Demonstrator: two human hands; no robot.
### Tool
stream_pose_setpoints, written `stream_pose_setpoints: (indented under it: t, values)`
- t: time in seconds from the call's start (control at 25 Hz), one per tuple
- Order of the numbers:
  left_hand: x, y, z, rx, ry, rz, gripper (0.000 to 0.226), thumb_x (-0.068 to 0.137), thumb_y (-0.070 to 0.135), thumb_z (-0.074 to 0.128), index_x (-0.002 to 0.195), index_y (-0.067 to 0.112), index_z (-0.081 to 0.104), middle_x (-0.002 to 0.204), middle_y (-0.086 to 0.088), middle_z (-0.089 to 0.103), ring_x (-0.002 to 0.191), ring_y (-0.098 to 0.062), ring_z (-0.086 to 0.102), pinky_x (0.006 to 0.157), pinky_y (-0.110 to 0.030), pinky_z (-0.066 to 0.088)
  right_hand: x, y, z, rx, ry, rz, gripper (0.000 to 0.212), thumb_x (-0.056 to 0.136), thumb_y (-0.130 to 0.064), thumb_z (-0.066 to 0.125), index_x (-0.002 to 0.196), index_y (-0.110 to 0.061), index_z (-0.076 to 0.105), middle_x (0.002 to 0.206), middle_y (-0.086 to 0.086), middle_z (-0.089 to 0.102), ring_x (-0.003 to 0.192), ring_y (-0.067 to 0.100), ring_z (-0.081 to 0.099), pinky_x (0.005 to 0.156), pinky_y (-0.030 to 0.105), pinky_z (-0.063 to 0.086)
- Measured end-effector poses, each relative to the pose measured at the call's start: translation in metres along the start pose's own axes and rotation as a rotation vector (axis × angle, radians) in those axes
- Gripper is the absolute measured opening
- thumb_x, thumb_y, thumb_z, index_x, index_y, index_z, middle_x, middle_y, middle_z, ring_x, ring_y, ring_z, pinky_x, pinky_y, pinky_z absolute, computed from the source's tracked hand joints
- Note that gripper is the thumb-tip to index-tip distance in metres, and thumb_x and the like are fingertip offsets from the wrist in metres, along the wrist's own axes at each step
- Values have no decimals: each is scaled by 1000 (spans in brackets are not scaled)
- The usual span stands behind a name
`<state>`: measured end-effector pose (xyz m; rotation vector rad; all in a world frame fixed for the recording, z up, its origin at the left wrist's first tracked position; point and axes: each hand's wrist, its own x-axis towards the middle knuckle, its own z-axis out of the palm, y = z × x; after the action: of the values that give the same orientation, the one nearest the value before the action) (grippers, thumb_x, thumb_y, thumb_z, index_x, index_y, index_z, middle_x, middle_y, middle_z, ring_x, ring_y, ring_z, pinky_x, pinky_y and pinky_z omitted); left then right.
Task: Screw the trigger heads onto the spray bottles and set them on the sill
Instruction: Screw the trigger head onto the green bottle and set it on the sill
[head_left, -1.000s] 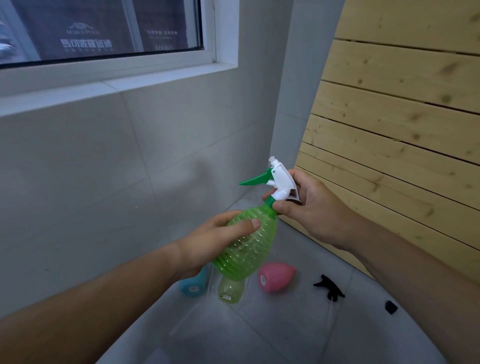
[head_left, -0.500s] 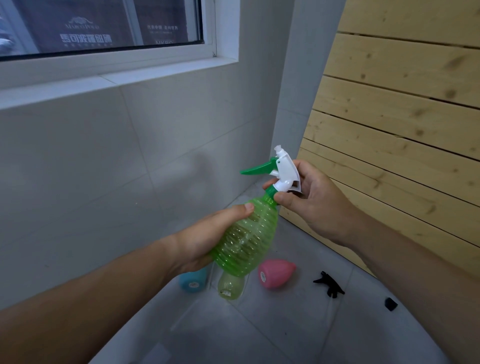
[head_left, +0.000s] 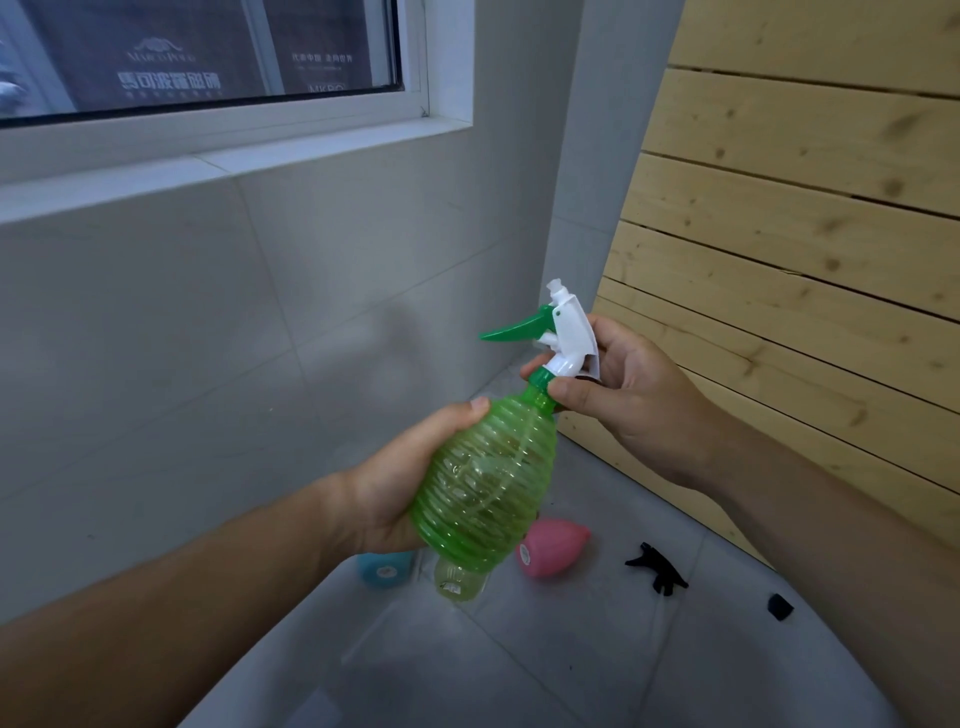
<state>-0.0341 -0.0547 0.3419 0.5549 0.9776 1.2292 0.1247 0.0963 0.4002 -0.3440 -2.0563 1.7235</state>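
With the left hand (head_left: 387, 499) gripping the bottle (head_left: 483, 478) steady, the right hand (head_left: 639, 400), pinching the collar (head_left: 540, 383), should twist squarely until snug, though thread seating is hard to see.

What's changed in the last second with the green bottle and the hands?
The ribbed translucent green spray bottle and its white trigger head with green lever rose slightly at the neck end; the right hand rose along, still pinching the collar. The left hand slid its thumb up the bottle. Unchanged: its grip; pink bottle, blue bottle, black trigger head on the floor.
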Motion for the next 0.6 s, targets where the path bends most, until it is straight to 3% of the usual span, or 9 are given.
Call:
stream_pose_setpoints:
  t: [0.16,0.24,0.36,0.44,0.6]
  values:
    - [0,3,1,53,23,15,54,81,53,66,115,13,77,106,-14,78,92,-28,75,87,-41,61,1,2,-3,28,14,0,39,89,2,60,127,-4,50,104,19,69,94,24,65,87,41,55]
    - [1,2,2,117,55,37,57,82,53,66,124,14,73,114,-13,76,98,-26,73,90,-41,58,1,3,-2,-17,25,17,35,90,-4,62,123,-6,52,100,23,66,90,23,64,84,40,57]
    - [1,1,4,208,85,50,56,82,58,66,123,20,74,119,-12,75,106,-28,72,98,-44,54,1,8,6,-205,99,22,35,87,-27,68,117,-17,54,92,5,64,83,16,65,78,37,58]
    - [2,2,4,246,90,51,55,83,59,65,123,23,74,124,-13,74,112,-30,71,103,-47,53,3,8,7,-236,128,43,43,82,-42,70,117,-22,55,94,4,64,84,15,66,77,36,59]
    - [2,5,5,301,119,50,53,77,62,68,115,27,78,122,-12,76,108,-28,73,99,-46,56,3,8,0,-5,47,88,41,81,-19,69,121,-14,57,100,9,68,87,16,67,80,34,59]
